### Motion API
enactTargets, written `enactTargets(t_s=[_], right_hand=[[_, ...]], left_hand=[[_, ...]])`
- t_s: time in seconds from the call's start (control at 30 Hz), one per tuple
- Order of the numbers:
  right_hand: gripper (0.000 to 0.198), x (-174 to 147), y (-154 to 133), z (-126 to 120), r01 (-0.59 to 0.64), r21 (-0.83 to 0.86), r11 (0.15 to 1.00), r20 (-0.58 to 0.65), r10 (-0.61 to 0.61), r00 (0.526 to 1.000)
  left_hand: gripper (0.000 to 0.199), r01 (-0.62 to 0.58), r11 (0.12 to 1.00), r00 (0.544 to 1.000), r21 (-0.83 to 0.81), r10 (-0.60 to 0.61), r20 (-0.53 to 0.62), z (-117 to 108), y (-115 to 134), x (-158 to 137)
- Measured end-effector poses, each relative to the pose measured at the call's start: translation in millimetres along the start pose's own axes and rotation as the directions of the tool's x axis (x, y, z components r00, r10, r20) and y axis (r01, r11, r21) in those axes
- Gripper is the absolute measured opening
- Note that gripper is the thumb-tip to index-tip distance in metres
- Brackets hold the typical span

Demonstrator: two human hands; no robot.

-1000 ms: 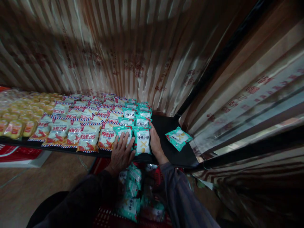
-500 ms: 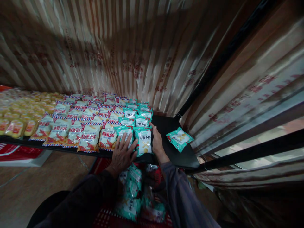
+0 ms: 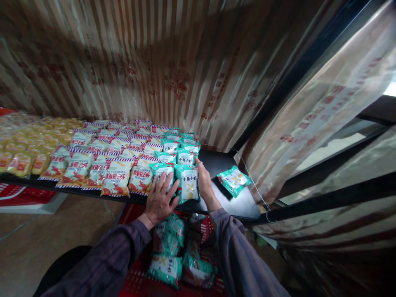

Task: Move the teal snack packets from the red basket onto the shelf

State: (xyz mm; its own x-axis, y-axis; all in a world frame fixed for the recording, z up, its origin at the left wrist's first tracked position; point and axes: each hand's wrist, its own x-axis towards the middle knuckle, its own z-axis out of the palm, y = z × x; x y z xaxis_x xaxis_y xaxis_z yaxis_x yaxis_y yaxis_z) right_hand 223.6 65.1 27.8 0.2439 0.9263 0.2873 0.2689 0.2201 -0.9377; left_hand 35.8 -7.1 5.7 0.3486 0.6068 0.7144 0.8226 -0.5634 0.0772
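Watching from my distant seat through the head camera, I find the open room at the right end of the black shelf [image 3: 213, 159]: a bare strip runs between the right hand [image 3: 206, 184] and a lone teal snack bag [image 3: 234, 181], which lies askew near that end. Beyond it, a thin wire [image 3: 258, 193] and plastic sheeting [image 3: 262, 173] close off the side, while a corrugated backdrop [image 3: 161, 74] rises behind. The front right teal bag [image 3: 188, 187] lies close to the shelf's front edge, face up, in the 2-column block of teal bags. I see the right hand's fingers straight and close together along this bag's right side; I cannot tell how its thumb sits. The left hand [image 3: 160, 203] is palm down, fingers moderately spread over the front left teal bag [image 3: 162, 168], gripping nothing that I can make out. To the left, rows of striped-edge snack bags [image 3: 115, 177] crowd up against the teal ones, with yellow packaged cakes [image 3: 20, 165] farther along. Below the shelf, between the forearms, a red perforated basket [image 3: 133, 282] holds more teal bags [image 3: 165, 269], lying loosely at different angles.
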Motion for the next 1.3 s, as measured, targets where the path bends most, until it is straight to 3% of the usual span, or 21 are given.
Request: enactTargets(t_s=[0.23, 0.4, 0.53, 0.77, 0.93, 1.1, 1.3], right_hand=[[0.064, -2, -5, -2, 0.039, -0.106, 0.994, 0.0, -0.039, 0.999], [0.068, -28, -13, -2, 0.165, -0.362, 0.917, -0.145, -0.231, 0.962], [0.071, -57, -13, 2, 0.23, -0.497, 0.837, -0.117, -0.327, 0.938], [0.091, -78, -6, 16, 0.165, -0.544, 0.823, -0.036, -0.219, 0.975], [0.083, -78, -11, 20, 0.145, -0.469, 0.871, -0.092, -0.212, 0.973], [0.086, -75, -16, 27, 0.115, -0.47, 0.875, -0.178, -0.222, 0.959], [0.088, -73, -18, 41, 0.107, -0.463, 0.88, -0.193, -0.218, 0.957]], left_hand=[[0.055, 0.052, 0.997, 0.997, 0.057, -0.049, -0.059, 3, -3, -1], [0.055, 0.061, 0.996, 0.996, 0.059, -0.056, -0.076, 3, -5, 0], [0.057, 0.052, 0.997, 0.995, 0.052, -0.047, -0.091, 4, -5, -1], [0.062, 0.059, 0.997, 0.995, 0.045, -0.055, -0.088, 4, -6, -2], [0.064, 0.06, 0.998, 0.993, 0.011, -0.059, -0.104, 5, -7, -2], [0.07, 0.058, 0.998, 0.99, -0.022, -0.061, -0.128, 3, -10, 1], [0.074, 0.02, 0.996, 0.991, -0.087, -0.031, -0.129, 2, -18, 6]])
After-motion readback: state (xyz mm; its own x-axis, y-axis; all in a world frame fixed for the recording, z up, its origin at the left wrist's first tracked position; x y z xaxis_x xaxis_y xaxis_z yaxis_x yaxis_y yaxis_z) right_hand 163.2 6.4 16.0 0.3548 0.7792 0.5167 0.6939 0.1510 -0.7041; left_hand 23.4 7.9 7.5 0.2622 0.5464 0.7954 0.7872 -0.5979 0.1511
